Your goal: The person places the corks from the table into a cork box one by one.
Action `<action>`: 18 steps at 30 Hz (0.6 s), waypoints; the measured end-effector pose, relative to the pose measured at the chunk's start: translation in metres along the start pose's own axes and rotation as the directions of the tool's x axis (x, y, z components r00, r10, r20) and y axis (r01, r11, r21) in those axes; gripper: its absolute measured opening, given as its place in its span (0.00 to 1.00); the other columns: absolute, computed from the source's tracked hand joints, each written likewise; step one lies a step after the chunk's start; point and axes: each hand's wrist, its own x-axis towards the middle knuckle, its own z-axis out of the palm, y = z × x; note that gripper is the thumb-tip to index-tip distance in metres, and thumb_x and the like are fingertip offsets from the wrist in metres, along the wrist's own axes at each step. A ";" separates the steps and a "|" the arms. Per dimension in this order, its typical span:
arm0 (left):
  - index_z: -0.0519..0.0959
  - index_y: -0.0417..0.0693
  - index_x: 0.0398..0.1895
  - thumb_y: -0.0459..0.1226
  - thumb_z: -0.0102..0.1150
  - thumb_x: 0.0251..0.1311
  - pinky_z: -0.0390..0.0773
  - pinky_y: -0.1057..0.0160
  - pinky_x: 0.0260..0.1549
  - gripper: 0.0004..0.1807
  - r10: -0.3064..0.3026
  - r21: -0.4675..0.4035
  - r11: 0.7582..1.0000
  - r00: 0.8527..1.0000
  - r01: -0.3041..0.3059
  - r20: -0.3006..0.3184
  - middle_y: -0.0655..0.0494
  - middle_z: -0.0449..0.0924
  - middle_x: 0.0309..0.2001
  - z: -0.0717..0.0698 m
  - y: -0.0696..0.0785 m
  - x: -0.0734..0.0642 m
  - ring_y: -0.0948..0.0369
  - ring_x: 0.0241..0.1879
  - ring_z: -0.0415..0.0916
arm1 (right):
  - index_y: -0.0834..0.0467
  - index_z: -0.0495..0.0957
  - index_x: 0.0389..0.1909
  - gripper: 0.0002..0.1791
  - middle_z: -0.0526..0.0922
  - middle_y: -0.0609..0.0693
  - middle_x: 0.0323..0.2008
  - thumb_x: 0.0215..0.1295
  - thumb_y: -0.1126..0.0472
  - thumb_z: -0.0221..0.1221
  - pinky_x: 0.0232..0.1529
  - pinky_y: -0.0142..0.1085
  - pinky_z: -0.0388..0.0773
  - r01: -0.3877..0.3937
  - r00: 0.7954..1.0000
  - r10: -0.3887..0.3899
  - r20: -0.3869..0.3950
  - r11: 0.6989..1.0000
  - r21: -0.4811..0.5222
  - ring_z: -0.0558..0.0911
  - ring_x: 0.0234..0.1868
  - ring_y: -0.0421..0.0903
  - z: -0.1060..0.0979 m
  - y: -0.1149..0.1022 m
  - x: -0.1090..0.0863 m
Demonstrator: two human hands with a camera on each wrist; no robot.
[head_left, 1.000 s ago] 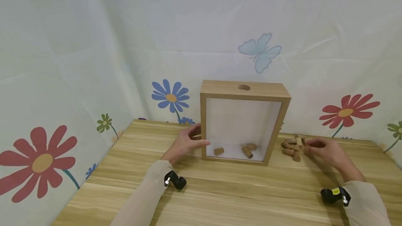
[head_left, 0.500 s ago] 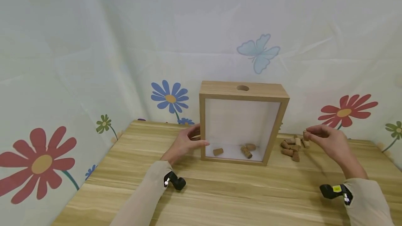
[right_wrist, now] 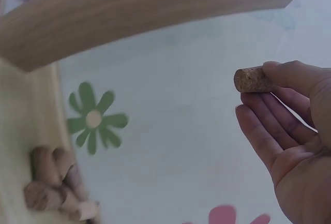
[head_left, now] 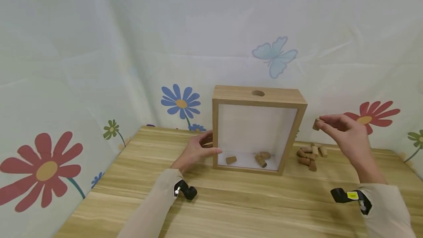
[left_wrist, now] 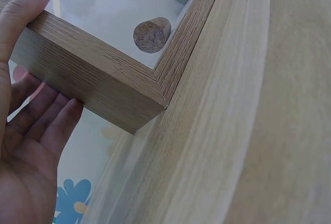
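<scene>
A wooden shadow box (head_left: 231,93) with a round hole (head_left: 258,93) in its top stands upright on the table, with 3 corks inside at the bottom, one cork (head_left: 231,160) apart at the left. My left hand (head_left: 195,150) holds the box's left side low down, thumb on the front frame and fingers against the side, as the left wrist view shows. Raised to the right of the box, my right hand (head_left: 351,139) pinches a cork (right_wrist: 253,80) between thumb and fingertips. Below it, several loose corks (head_left: 307,155) lie in a pile on the table.
Behind the wood-grain table (head_left: 251,205) hangs a pale cloth backdrop (head_left: 211,28) printed with flowers and a butterfly. The cork pile sits near the table's back edge, just right of the box.
My right hand has picked a cork from the pile and lifted it up, slightly toward the box. The left hand and the box have stayed in place.
</scene>
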 end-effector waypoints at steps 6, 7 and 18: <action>0.68 0.43 0.78 0.42 0.82 0.58 0.78 0.53 0.66 0.47 0.006 -0.004 1.000 1.000 -0.006 0.005 0.46 0.76 0.70 0.000 -0.001 0.001 0.47 0.67 0.76 | 0.59 0.83 0.61 0.23 0.89 0.30 0.41 0.73 0.51 0.69 0.44 0.20 0.74 0.007 0.999 -0.002 -0.041 0.995 0.104 0.82 0.50 0.32 -0.004 -0.037 0.012; 0.68 0.43 0.78 0.42 0.82 0.58 0.78 0.53 0.66 0.47 0.006 -0.006 1.000 1.000 -0.006 0.006 0.46 0.76 0.70 0.000 -0.001 0.001 0.47 0.67 0.76 | 0.59 0.83 0.61 0.22 0.89 0.31 0.42 0.72 0.52 0.70 0.44 0.21 0.74 0.021 0.999 -0.016 -0.048 0.993 0.113 0.82 0.50 0.32 -0.005 -0.042 0.014; 0.68 0.42 0.78 0.40 0.81 0.58 0.78 0.53 0.66 0.47 0.002 -0.005 1.000 1.000 -0.002 0.001 0.46 0.76 0.70 0.001 0.001 0.000 0.48 0.67 0.76 | 0.60 0.84 0.61 0.21 0.92 0.44 0.44 0.70 0.59 0.71 0.51 0.21 0.78 0.136 0.990 -0.126 -0.058 0.958 0.253 0.87 0.50 0.38 -0.010 -0.101 0.034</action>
